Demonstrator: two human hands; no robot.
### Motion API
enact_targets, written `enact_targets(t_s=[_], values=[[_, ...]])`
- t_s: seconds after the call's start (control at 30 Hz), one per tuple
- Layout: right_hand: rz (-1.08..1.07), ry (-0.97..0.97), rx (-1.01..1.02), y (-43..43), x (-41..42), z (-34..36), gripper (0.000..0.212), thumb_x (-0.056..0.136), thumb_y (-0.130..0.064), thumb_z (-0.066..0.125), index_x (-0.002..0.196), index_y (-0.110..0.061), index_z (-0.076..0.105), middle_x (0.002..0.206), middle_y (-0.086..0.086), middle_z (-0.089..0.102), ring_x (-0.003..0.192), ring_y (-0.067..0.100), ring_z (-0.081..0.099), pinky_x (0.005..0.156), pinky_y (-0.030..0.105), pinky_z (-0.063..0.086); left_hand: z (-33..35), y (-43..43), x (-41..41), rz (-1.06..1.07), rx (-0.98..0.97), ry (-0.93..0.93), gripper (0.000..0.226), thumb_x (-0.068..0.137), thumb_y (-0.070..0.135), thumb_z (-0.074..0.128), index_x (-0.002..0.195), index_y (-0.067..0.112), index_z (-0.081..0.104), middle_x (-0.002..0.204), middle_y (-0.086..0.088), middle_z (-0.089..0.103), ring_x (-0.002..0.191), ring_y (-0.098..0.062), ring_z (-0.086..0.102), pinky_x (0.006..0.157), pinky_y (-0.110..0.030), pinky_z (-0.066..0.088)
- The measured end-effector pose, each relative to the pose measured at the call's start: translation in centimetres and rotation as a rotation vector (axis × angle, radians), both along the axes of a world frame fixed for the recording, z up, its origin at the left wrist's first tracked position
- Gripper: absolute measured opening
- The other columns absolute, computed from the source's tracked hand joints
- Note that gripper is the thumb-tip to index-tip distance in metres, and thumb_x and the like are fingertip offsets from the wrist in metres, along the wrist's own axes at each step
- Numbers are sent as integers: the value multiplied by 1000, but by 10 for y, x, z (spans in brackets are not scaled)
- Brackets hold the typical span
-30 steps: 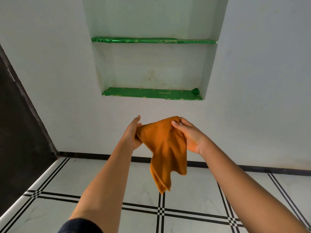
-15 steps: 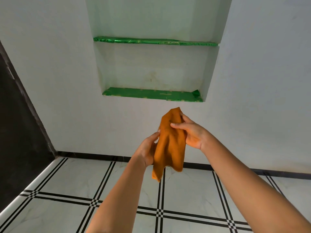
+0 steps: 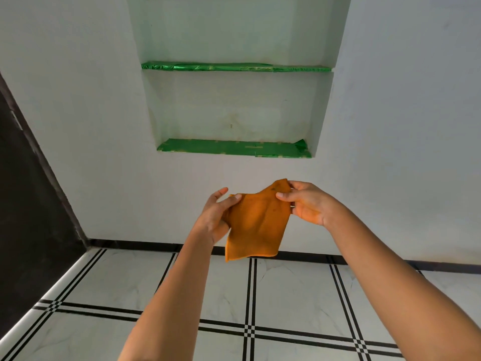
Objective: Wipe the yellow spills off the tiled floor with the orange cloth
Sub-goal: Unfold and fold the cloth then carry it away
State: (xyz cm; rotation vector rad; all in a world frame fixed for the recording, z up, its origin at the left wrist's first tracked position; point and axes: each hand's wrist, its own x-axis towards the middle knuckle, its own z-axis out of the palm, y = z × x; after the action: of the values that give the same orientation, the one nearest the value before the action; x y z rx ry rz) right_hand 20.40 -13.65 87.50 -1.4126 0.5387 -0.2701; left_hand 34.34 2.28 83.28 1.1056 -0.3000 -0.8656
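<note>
I hold the orange cloth (image 3: pixel 256 225) up in the air in front of the white wall, folded into a rough square. My right hand (image 3: pixel 305 203) pinches its top right corner between thumb and fingers. My left hand (image 3: pixel 217 216) grips its top left edge, thumb on the front. The cloth hangs down from both hands, its lower edge level with the black skirting. The white tiled floor (image 3: pixel 291 295) with black double lines lies below; no yellow spill shows on the tiles in view.
A wall niche with two green-lined shelves (image 3: pixel 234 148) is set into the white wall straight ahead. A dark doorway or panel (image 3: pixel 28 204) fills the left side. Black skirting (image 3: pixel 145 244) runs along the wall's foot.
The cloth hung bunched and narrow half a second ago; now it is spread wider between my hands. My left hand has moved up to the cloth's top left edge.
</note>
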Motion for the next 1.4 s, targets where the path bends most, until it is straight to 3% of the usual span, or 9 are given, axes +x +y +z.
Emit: enact_targets(t_s=[0.17, 0.3, 0.47, 0.6, 0.73, 0.93, 1.07, 1.23, 1.4], values=[[-55, 102, -114, -3, -3, 3, 77, 83, 10, 60, 147, -15, 25, 137, 13, 47, 121, 32, 50, 94, 45, 45, 16, 6, 9, -31, 48, -317, 58, 76, -8, 67, 121, 23, 47, 122, -20, 52, 113, -34, 52, 99, -45, 45], [-153, 196, -285, -1, 0, 6, 71, 80, 6, 67, 140, -13, 32, 132, 13, 48, 113, 31, 52, 89, 42, 49, 24, 6, 4, -93, 231, -616, 59, 75, -9, 68, 123, 22, 50, 120, -14, 53, 112, -29, 53, 100, -43, 45], [-148, 246, -405, -2, 0, 13, 49, 78, -1, 72, 120, -11, 48, 117, 10, 51, 102, 24, 54, 85, 35, 51, 31, 4, -4, -80, 488, -1060, 27, 87, 12, 62, 115, 11, 64, 106, 0, 57, 102, -19, 52, 90, -32, 45], [34, 350, -682, 3, -4, 8, 48, 77, -5, 73, 121, -10, 54, 115, 5, 54, 103, 20, 52, 85, 30, 46, 36, 5, -6, 33, 450, -1110, 20, 88, 25, 61, 102, 12, 68, 106, 2, 52, 98, -15, 46, 81, -29, 38], [-84, 241, -913, 8, -2, 2, 27, 83, -11, 69, 108, -8, 63, 107, 8, 60, 92, 17, 54, 74, 27, 41, 34, 4, -10, -31, 322, -949, 16, 91, 32, 54, 98, 17, 56, 101, -2, 57, 99, -21, 52, 76, -30, 43], [-59, -10, -378, 2, -6, 4, 28, 88, -33, 61, 113, -20, 55, 116, 5, 59, 105, 20, 54, 88, 33, 40, 38, 6, -8, 8, 167, -563, 20, 93, 43, 46, 109, 31, 49, 114, 0, 52, 104, -27, 52, 84, -44, 49], [51, -12, 42, 11, 1, -30, 60, 76, -37, 68, 128, -17, 47, 128, 9, 56, 115, 28, 54, 102, 43, 40, 32, 4, -8, 81, 199, -342, 34, 95, 42, 44, 124, 26, 42, 120, -7, 51, 104, -30, 54, 91, -51, 49], [170, 96, 145, 30, 7, -47, 51, 75, -15, 71, 121, 2, 55, 120, 15, 61, 112, 28, 56, 98, 41, 46, 21, 7, -4, 170, 254, -193, 32, 98, 37, 40, 126, 23, 37, 120, -9, 48, 103, -30, 54, 90, -50, 48], [-5, 11, 143, 24, 14, -33, 50, 79, -6, 71, 124, -14, 50, 122, 15, 55, 107, 32, 56, 80, 45, 52, 6, 22, 12, 86, 371, -158, 48, 97, 36, 41, 139, 17, 29, 132, -11, 42, 104, -29, 51, 97, -48, 43]])
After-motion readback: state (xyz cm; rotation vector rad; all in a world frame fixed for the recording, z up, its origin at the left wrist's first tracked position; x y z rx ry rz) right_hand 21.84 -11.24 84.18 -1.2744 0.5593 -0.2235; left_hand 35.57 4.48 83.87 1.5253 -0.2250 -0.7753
